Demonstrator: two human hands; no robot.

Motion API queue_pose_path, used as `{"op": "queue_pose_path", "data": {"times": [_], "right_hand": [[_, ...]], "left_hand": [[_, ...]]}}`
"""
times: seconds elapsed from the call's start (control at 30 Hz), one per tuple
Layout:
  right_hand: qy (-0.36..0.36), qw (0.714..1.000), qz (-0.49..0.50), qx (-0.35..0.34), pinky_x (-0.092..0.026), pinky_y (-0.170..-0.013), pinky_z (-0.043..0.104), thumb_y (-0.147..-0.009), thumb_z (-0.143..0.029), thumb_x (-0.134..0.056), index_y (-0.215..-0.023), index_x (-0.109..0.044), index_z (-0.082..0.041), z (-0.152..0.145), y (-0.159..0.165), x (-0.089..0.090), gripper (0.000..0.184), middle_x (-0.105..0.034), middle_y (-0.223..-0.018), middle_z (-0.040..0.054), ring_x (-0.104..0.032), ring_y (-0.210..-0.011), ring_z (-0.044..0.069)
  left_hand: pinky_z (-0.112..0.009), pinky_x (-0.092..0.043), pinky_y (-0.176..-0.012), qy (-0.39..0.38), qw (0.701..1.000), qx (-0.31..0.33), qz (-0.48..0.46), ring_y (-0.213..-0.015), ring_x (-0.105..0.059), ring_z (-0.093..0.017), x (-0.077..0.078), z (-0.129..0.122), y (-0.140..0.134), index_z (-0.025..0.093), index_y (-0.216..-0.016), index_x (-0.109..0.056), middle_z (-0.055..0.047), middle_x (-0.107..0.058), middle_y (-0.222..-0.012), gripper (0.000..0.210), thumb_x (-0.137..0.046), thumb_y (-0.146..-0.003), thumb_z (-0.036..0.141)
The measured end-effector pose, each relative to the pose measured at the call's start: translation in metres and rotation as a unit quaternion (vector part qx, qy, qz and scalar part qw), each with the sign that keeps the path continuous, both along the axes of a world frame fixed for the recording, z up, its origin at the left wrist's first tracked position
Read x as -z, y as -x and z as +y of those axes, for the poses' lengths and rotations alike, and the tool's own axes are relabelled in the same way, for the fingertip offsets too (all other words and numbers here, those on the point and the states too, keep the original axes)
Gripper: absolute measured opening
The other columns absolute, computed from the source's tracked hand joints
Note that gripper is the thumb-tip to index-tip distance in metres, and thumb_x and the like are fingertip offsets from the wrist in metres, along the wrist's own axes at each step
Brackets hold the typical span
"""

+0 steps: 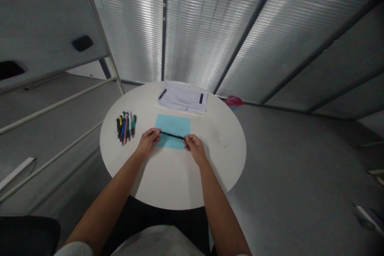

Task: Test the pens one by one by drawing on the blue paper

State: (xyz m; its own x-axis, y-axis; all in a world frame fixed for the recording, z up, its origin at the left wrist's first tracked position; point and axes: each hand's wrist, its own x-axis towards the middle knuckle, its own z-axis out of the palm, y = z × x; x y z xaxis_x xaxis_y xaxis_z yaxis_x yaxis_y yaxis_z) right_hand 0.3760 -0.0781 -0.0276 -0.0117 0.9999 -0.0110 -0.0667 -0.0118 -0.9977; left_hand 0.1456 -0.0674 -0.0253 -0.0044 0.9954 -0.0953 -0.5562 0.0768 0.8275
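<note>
Ribbed, see-through-looking wall panels [192, 28] with dark frames rise beyond a round white table [168, 186], seen from above by a person seated at its six o'clock edge. Grey floor [300, 160] surrounds it. Near the table's middle lies a square light-blue sheet [173, 122]. Over this sheet, a slim black pen [172, 135] is held roughly level, running from nine o'clock to just past three. The left hand [148, 141] pinches its nine o'clock end between thumb and fingers; the right hand [195, 147] grips the opposite end the same way, fingers curled in. Whether the pen touches the sheet, I cannot tell. Toward ten o'clock on the table, a cluster of pens [125, 128] lies side by side, in black, yellow, blue, pink, white and green. At twelve o'clock rests a loose stack of white papers [180, 98], with a dark pen [162, 94] lying on its left part. Small dark specks [224, 144] dot the tabletop around three o'clock. Beyond the rim, toward one o'clock, stands a red basket [234, 101].
</note>
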Motion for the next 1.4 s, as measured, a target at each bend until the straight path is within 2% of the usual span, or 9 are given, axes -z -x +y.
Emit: {"op": "queue_pose_path", "data": {"times": [0.27,0.5,0.7,0.87,1.1,1.2,1.3,1.4], "right_hand": [[0.001,1.000,-0.031,0.002,-0.037,-0.049,0.023,-0.069,-0.037,-0.069,-0.089,-0.061,-0.021,-0.0013,-0.0009,0.0025,0.028,-0.057,-0.060,-0.0051,-0.051,-0.050,0.010],[-0.006,0.999,-0.039,0.011,-0.039,-0.050,0.024,-0.077,-0.048,-0.062,-0.090,-0.061,-0.020,-0.0017,0.0009,-0.0038,0.031,-0.056,-0.058,-0.0038,-0.051,-0.051,0.011],[0.009,0.999,-0.040,0.008,-0.037,-0.045,0.023,-0.082,-0.059,-0.054,-0.092,-0.061,-0.019,-0.0014,0.0010,-0.0035,0.042,-0.060,-0.067,-0.0007,-0.053,-0.049,0.010],[0.005,0.999,-0.041,-0.019,-0.032,-0.041,0.021,-0.081,-0.057,-0.056,-0.086,-0.060,-0.019,-0.0027,0.0013,-0.0037,0.038,-0.060,-0.062,-0.0018,-0.049,-0.045,0.008],[0.000,1.000,-0.008,-0.014,-0.039,-0.046,0.022,-0.074,-0.047,-0.067,-0.083,-0.058,-0.021,-0.0019,0.0015,0.0000,0.029,-0.063,-0.072,-0.0014,-0.054,-0.052,0.009],[-0.004,1.000,-0.003,-0.013,-0.040,-0.046,0.022,-0.072,-0.044,-0.068,-0.090,-0.057,-0.022,-0.0017,0.0012,0.0004,0.031,-0.063,-0.072,-0.0025,-0.055,-0.053,0.010],[-0.007,1.000,-0.009,-0.010,-0.041,-0.047,0.022,-0.075,-0.046,-0.066,-0.097,-0.060,-0.021,-0.0013,0.0005,0.0005,0.034,-0.064,-0.074,-0.0015,-0.055,-0.053,0.010],[-0.014,0.999,-0.029,-0.014,-0.039,-0.047,0.022,-0.079,-0.051,-0.061,-0.090,-0.063,-0.020,-0.0003,0.0003,0.0016,0.032,-0.064,-0.073,0.0000,-0.054,-0.053,0.010]], "left_hand": [[-0.022,-0.036,-0.055,-0.009,1.000,-0.009,0.008,-0.055,-0.047,-0.007,0.0019,0.0023,-0.0017,0.012,-0.083,-0.068,0.000,-0.056,-0.065,0.025,-0.079,-0.071,0.031],[-0.021,-0.035,-0.053,-0.009,1.000,-0.013,0.010,-0.054,-0.046,-0.006,0.0034,0.0033,-0.0025,0.013,-0.080,-0.067,0.000,-0.056,-0.063,0.025,-0.080,-0.069,0.032],[-0.021,-0.036,-0.054,-0.014,1.000,-0.006,0.018,-0.055,-0.046,-0.006,0.0057,0.0033,-0.0017,0.014,-0.083,-0.067,0.000,-0.056,-0.066,0.025,-0.078,-0.071,0.033],[-0.021,-0.037,-0.054,-0.017,1.000,-0.012,0.020,-0.056,-0.047,-0.007,0.0020,0.0015,-0.0028,0.014,-0.083,-0.067,0.000,-0.056,-0.066,0.026,-0.079,-0.070,0.033],[-0.022,-0.036,-0.054,-0.010,1.000,-0.011,0.016,-0.055,-0.047,-0.007,0.0008,0.0008,-0.0022,0.014,-0.085,-0.068,0.000,-0.056,-0.065,0.027,-0.079,-0.069,0.032],[-0.021,-0.034,-0.052,-0.006,1.000,-0.013,0.016,-0.053,-0.045,-0.006,0.0002,0.0009,-0.0021,0.014,-0.083,-0.067,0.000,-0.056,-0.064,0.026,-0.079,-0.069,0.031],[-0.022,-0.034,-0.052,-0.007,1.000,-0.013,0.020,-0.053,-0.046,-0.006,-0.0004,0.0009,-0.0025,0.014,-0.083,-0.067,0.000,-0.056,-0.065,0.024,-0.078,-0.070,0.031],[-0.022,-0.035,-0.053,-0.006,1.000,-0.013,0.023,-0.054,-0.046,-0.007,-0.0007,0.0006,-0.0028,0.014,-0.083,-0.067,0.000,-0.057,-0.065,0.025,-0.078,-0.070,0.031]]}}
